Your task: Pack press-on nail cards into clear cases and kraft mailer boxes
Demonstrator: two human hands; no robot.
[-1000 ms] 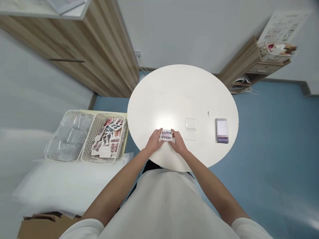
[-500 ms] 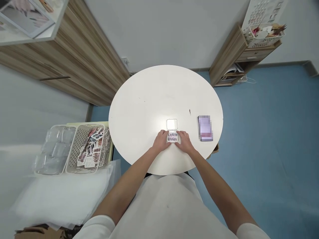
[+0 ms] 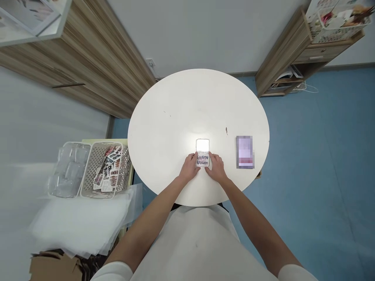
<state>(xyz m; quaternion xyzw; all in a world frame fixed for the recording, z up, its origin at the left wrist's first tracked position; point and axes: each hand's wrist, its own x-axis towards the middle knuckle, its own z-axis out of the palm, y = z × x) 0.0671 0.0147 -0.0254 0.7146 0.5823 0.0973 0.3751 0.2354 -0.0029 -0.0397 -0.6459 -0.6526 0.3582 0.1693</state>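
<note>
Left hand (image 3: 189,168) and right hand (image 3: 217,168) have their fingers gripping a little clear case (image 3: 202,152) from both sides, lid (image 3: 202,145) open, purplish card (image 3: 202,159) inside, kinda toward the near side of the bench (image 3: 175,99).

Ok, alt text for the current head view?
The left hand and right hand hold an open clear case with a purple-patterned card inside, on a white table. Right of the hands lies a pixelated object; left of the table, a basket of cards.

Grey wall (image 3: 205,35), blue floor (image 3: 307,156), wood-grain cabinet (image 3: 99,74) left, shelf unit (image 3: 281,54) right
</note>
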